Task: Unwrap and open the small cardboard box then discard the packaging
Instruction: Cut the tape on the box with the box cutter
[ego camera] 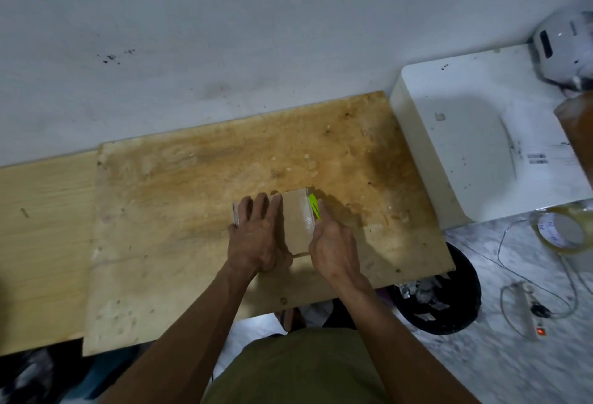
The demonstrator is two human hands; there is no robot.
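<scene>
A small brown cardboard box (296, 222) wrapped in clear tape lies flat on the stained plywood board (192, 211). My left hand (258, 236) presses down on the box's left half, fingers spread over its top. My right hand (332, 243) is closed around a bright green utility knife (314, 208), whose tip rests along the box's right edge. The knife's lower part is hidden in my fist.
A black waste bin (449, 301) holding scraps stands under the board's right front corner. A white appliance (475, 147) sits at the right, with a tape roll (563, 233) and cables (529, 301) on the marble floor. The wall runs behind the board.
</scene>
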